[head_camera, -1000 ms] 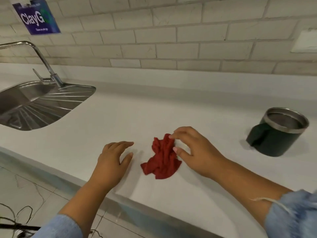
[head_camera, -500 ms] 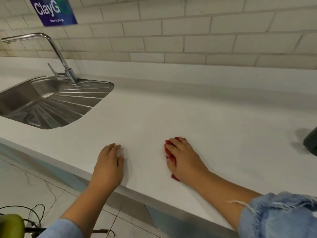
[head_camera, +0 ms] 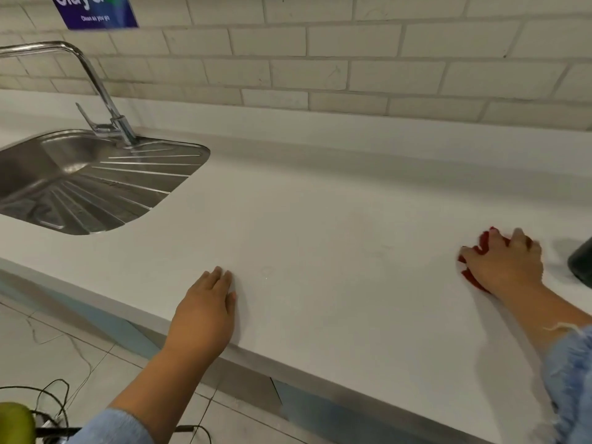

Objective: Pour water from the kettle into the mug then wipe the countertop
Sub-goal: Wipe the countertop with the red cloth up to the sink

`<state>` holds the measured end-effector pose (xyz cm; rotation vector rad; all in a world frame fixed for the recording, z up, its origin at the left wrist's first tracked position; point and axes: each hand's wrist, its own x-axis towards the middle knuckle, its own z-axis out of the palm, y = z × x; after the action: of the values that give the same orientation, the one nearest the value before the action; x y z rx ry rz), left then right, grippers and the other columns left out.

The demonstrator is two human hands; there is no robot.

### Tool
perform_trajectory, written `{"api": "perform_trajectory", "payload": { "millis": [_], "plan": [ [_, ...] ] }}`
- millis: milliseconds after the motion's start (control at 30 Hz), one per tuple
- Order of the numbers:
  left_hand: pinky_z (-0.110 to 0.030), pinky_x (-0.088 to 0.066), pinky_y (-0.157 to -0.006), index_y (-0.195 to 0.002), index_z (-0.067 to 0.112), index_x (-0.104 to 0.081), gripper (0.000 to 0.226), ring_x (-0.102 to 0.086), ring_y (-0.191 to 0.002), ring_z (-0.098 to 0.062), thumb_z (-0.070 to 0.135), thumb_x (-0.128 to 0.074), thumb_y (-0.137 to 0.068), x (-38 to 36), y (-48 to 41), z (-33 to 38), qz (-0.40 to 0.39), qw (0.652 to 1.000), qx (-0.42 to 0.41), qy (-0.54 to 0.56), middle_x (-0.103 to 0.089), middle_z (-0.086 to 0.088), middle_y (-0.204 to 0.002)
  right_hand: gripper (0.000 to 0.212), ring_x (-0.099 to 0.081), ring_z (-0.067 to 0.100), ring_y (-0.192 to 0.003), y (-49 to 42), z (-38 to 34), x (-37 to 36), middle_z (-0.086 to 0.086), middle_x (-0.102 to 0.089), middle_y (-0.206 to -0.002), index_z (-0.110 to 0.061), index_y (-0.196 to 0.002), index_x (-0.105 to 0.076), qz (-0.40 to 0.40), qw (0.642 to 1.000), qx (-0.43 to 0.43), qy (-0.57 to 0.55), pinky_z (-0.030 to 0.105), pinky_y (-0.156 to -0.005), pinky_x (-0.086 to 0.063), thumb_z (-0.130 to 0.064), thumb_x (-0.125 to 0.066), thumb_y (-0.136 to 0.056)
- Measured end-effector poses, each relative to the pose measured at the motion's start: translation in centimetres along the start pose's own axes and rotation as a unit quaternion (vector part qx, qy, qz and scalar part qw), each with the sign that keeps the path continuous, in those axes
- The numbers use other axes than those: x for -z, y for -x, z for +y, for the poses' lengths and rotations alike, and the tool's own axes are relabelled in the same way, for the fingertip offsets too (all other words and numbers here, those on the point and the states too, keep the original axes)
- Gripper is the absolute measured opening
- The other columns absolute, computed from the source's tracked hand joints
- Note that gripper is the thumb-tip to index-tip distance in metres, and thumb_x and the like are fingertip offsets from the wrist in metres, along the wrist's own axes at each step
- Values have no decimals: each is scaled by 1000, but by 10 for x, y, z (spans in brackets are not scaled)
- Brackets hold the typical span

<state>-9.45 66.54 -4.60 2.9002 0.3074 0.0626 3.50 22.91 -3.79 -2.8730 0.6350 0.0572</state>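
**Right hand pressing cloth on counter, left hand lying flat**

Surface: white counter is running left to right under a pale brick-tile wall, with a low white upstand between them. Steel sink with ribbed drainer is sitting at far left, bent tap standing at its back edge. Blue sign is hanging on the wall above the tap, partly cropped. Grey tiled floor is showing below the counter's front edge, with black cables lying on it.

Cloth: red, bunched up, mostly hidden under the right hand. The visible red is running from behind the fingertips down to the palm's left edge, so the long axis is lying roughly along the hand, pointing away from the person. Exact outline: cannot tell, motion blur.

Fingers: right fingers are spreading slightly and pressing down on the cloth; red is poking out between them, beyond the tips and left of the thumb side. Cloth is lying flat on the counter under the palm.

Left hand is resting palm-down near the front edge, fingers pressed together and straight, holding nothing, well apart from the cloth.

Mug: dark, cropped at the right edge, standing just right of the right fingers, not touching.
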Motion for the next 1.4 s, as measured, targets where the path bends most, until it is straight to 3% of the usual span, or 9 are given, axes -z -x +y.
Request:
{"api": "perform_trajectory", "payload": {
  "millis": [133, 400, 533, 633, 767, 900, 967, 1167, 1400],
  "plan": [
    [-38, -26, -114, -143, 18, -32, 49, -25, -142, -23, 37, -30, -98, 0, 0, -4, 3, 1000, -9, -1, -29, -2, -154, 72, -10, 37, -142, 10, -52, -16, 21, -14, -156, -18, -147, -27, 24, 994, 91, 46, 42, -118, -8, -60, -32, -88],
    [-36, -26, -113, -144, 20, -31, 51, -27, -141, -22, 41, -31, -97, 2, 0, -9, -1, 1000, -26, -6, -29, -1, -154, 39, -41, 16, -130, 72, -158, -37, 3, -49, -142, -14, -128, -57, -33, 912, 351, -209, 22, -112, -23, -9, -52, -90],
    [-35, -28, -112, -143, 22, -33, 51, -30, -139, -21, 42, -33, -96, 4, -2, -12, -3, 999, -34, -4, -31, 0, -152, 29, -59, -9, -68, 59, -151, -23, 10, -67, -117, -10, -111, -67, -84, 851, 208, -475, 12, -68, -50, 0, -51, -89],
    [-36, -32, -109, -140, 22, -39, 50, -35, -135, -22, 43, -38, -95, 7, -3, -11, 1, 1000, -30, -8, -38, 1, -149, 27, -59, 13, -84, 16, -109, -1, 20, -64, -119, -5, -116, -62, 21, 843, 87, -530, 34, -93, -48, -3, -51, -91],
    [-34, -41, -98, -126, 21, -57, 39, -49, -122, -23, 37, -48, -92, 12, -14, -8, 23, 999, -22, -10, -55, 1, -134, 37, -55, 36, -114, -43, -31, 24, 24, -56, -129, 3, -122, -55, 140, 913, -72, -377, 26, -97, -36, -12, -57, -89],
    [-36, -40, -102, -128, 20, -55, 39, -43, -128, -22, 33, -49, -91, 16, -34, -8, 19, 1000, 13, 18, -50, 0, -139, 37, -38, 49, -120, -78, 0, 11, 30, -46, -126, 8, -108, -55, 93, 983, -110, -110, 57, -103, -33, -19, -57, -82],
    [-38, -33, -108, -138, 21, -41, 48, -32, -137, -22, 37, -44, -93, 16, -40, -6, -4, 999, 47, 5, -35, 0, -150, 52, -30, 44, -127, -87, -19, 7, 23, -39, -135, 4, -121, -48, 88, 984, -135, -79, 55, -107, -27, -32, -46, -84],
    [-33, -30, -110, -145, 26, -29, 52, -22, -142, -17, 42, -35, -95, 15, -44, -1, -19, 997, 70, -19, -23, 5, -155, 57, -23, 32, -139, -74, -142, -17, 17, -33, -150, -6, -141, -38, 50, 973, 221, -34, 38, -115, -15, -40, -35, -95],
    [-34, -30, -110, -143, 32, -30, 53, -19, -143, -15, 45, -40, -93, 17, -42, -5, -20, 997, 77, 1, -23, 10, -155, 38, -39, 16, -132, -13, -226, -52, -2, -49, -141, -14, -126, -59, -100, 863, 438, -232, 21, -110, -23, -9, -50, -90]
  ]
}}
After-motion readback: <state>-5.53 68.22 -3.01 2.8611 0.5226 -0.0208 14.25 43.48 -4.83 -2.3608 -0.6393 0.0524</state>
